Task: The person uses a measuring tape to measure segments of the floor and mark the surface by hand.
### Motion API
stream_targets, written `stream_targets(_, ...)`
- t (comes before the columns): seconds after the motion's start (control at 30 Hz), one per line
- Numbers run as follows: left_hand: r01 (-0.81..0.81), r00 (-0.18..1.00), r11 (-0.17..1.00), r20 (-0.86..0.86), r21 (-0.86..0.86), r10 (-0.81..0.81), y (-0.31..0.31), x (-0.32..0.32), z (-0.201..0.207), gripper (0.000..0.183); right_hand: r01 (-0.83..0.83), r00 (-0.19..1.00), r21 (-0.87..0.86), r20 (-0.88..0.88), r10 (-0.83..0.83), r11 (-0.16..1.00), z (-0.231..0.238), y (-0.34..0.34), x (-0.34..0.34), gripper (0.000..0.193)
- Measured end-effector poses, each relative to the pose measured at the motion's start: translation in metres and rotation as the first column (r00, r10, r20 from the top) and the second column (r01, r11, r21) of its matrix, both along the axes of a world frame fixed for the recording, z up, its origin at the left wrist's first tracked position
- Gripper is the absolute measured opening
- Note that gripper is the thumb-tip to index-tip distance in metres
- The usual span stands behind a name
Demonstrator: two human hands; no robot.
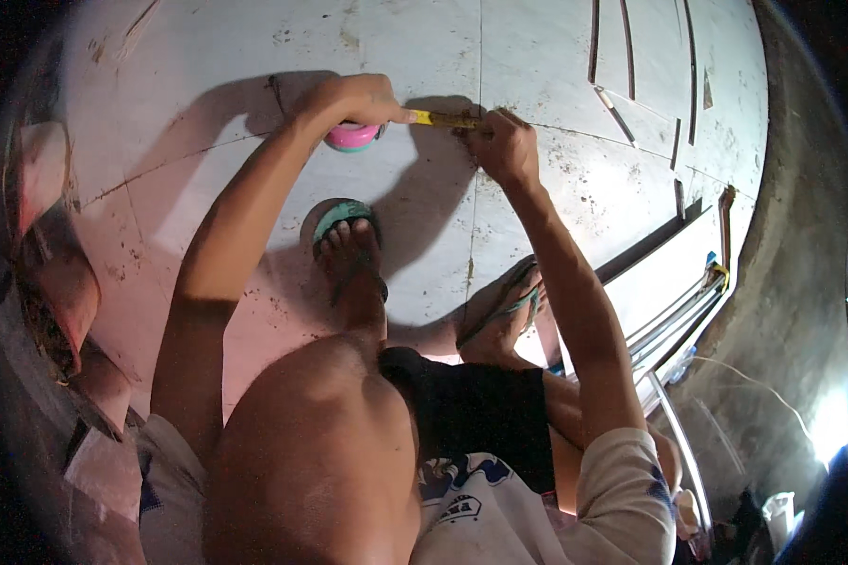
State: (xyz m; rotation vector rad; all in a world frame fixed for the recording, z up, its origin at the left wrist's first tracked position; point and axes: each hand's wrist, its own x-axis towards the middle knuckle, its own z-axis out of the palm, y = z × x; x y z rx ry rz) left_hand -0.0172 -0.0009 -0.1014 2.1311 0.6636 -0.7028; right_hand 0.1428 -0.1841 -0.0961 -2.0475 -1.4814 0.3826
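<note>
My left hand (360,96) is closed round a tape measure with a pink and teal round case (352,137), most of its top hidden under the palm. From it a short length of yellow tape blade (438,120) runs to the right, pulled straight. My right hand (507,146) pinches the blade's other end, the fingers curled over it so the tip does not show. Both hands are over the pale, dirt-specked sheet surface (424,56), close to a seam in it.
My feet, in teal-strapped flip-flops (345,217), stand on the pale sheets. Several thin dark strips (628,52) lie at the far right. Nearer on the right are a white panel (655,268) and long metal bars (674,325). Reddish curved pieces (66,282) line the left; a bright lamp (831,428) glows right.
</note>
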Motion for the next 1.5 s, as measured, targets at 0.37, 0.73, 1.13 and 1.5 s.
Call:
stream_targets(0.37, -0.237, 0.968, 0.887, -0.17, -0.397, 0.182, -0.058, -0.054, 0.035, 0.053, -0.271, 0.949, -0.061, -0.186, 0.255, 0.961, 0.031, -0.051, -0.004, 0.018)
stream_targets(0.73, -0.592, 0.803, 0.676, -0.259, -0.438, 0.536, -0.056, -0.083, 0.06, 0.049, -0.326, 0.826, -0.277, 0.381, 0.415, 0.904, -0.002, -0.005, 0.069, 0.065)
stream_targets(1.13, -0.599, 0.797, 0.674, -0.241, -0.432, 0.554, -0.063, -0.093, 0.043, 0.049, -0.488, 0.836, -0.192, 0.178, 0.519, 0.851, 0.013, -0.038, 0.079, 0.027)
stream_targets(1.5, -0.64, 0.757, 0.601, -0.257, -0.478, 0.601, -0.069, -0.088, 0.039, 0.052, -0.59, 0.758, -0.297, 0.116, 0.642, 0.75, 0.023, -0.025, 0.068, 0.03)
